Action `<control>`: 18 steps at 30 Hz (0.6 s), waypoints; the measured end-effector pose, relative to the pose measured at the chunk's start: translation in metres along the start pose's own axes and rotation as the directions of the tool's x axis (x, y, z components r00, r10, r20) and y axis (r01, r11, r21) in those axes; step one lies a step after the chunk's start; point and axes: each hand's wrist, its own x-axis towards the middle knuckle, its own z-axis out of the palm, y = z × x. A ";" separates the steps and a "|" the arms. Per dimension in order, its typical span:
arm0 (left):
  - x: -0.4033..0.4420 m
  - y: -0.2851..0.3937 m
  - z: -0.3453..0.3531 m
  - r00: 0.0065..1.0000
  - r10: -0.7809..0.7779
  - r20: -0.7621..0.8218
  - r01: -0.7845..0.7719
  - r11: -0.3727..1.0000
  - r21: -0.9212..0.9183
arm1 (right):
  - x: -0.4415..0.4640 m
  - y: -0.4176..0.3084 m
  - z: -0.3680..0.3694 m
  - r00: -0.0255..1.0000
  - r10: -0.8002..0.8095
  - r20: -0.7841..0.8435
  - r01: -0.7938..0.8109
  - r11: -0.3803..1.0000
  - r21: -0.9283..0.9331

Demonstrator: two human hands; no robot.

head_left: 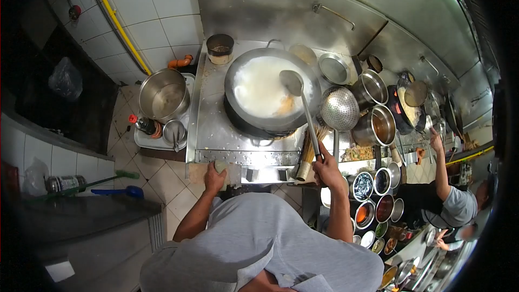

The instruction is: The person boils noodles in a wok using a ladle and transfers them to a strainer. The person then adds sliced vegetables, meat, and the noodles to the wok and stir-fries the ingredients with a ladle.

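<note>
My right hand (328, 171) grips the dark end of a long-handled ladle (292, 82). Its bowl rests over the milky white liquid (262, 84) in a large wok (231, 89), close to an orange-brown patch on the surface. My left hand (215, 178) is closed at the front edge of the stove, against a pale greenish thing (220, 166) that I cannot make out. A translucent, flat-looking piece (233, 174) lies beside those fingers. Just left of my right hand is a bamboo wok brush (308, 163).
A perforated strainer (339, 109) and steel pots (375, 125) stand to the right, above several bowls of sauces (363, 186). At left, a tray (146, 141) bears a big pot (164, 97) and a red-capped bottle (143, 124). A co-worker (451, 200) works at another wok (408, 103).
</note>
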 end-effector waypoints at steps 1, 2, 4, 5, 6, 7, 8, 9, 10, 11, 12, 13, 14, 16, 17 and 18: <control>-0.001 0.001 -0.001 1.000 0.000 0.000 0.000 1.000 0.000 | 0.009 0.005 0.001 0.999 -0.046 -0.027 0.045 0.999 -0.009; -0.001 0.003 -0.002 1.000 -0.020 0.010 0.020 1.000 -0.001 | 0.017 0.009 0.001 0.994 -0.092 -0.054 0.091 0.996 -0.019; 0.000 0.004 -0.001 0.999 -0.040 0.018 0.040 0.999 -0.001 | 0.030 0.009 0.003 0.992 -0.107 -0.068 0.105 0.994 -0.039; 0.000 0.003 -0.002 0.999 -0.044 0.020 0.044 0.999 0.003 | 0.036 0.009 0.006 0.989 -0.121 -0.079 0.117 0.991 -0.058; 0.000 0.002 -0.002 0.999 -0.047 0.023 0.047 0.999 0.007 | 0.042 0.008 0.009 0.989 -0.122 -0.078 0.118 0.991 -0.058; -0.001 0.002 -0.001 0.999 -0.047 0.023 0.047 0.999 0.007 | 0.047 0.007 0.013 0.989 -0.120 -0.084 0.120 0.993 -0.013; -0.001 0.001 -0.001 0.999 -0.035 0.020 0.036 0.999 -0.013 | 0.052 0.008 0.017 0.989 -0.119 -0.089 0.122 0.992 0.032; -0.001 0.001 -0.001 1.000 -0.024 0.016 0.025 0.999 -0.032 | 0.060 0.014 0.020 0.989 -0.119 -0.089 0.122 0.992 0.032; -0.001 0.001 -0.001 1.000 -0.026 0.014 0.026 0.999 -0.033 | 0.070 0.020 0.024 0.989 -0.125 -0.078 0.131 0.988 0.076; -0.001 0.000 -0.001 0.999 -0.029 0.025 0.030 0.999 -0.032 | 0.077 0.025 0.026 0.989 -0.131 -0.066 0.138 0.983 0.119; -0.001 -0.001 -0.001 0.999 -0.032 0.036 0.034 0.999 -0.030 | 0.078 0.023 0.030 0.989 -0.132 -0.063 0.138 0.983 0.118; -0.001 -0.003 0.000 0.999 -0.036 0.034 0.037 0.999 -0.031 | 0.079 0.021 0.036 0.996 -0.090 -0.019 0.092 0.973 0.211; 0.000 -0.004 0.002 1.000 -0.016 0.015 0.016 1.000 -0.016 | 0.080 0.020 0.041 0.998 -0.051 0.029 0.040 0.953 0.301; -0.001 -0.002 0.000 1.000 0.004 -0.004 -0.004 1.000 -0.002 | 0.078 0.020 0.054 0.997 -0.009 0.076 -0.023 0.913 0.406; -0.001 -0.001 -0.001 1.000 -0.013 0.014 0.013 1.000 0.004 | 0.076 0.021 0.059 0.992 0.027 0.125 -0.087 0.859 0.505; -0.001 -0.002 0.000 0.999 -0.030 0.032 0.030 1.000 0.009 | 0.076 0.022 0.062 0.983 0.056 0.177 -0.152 0.790 0.594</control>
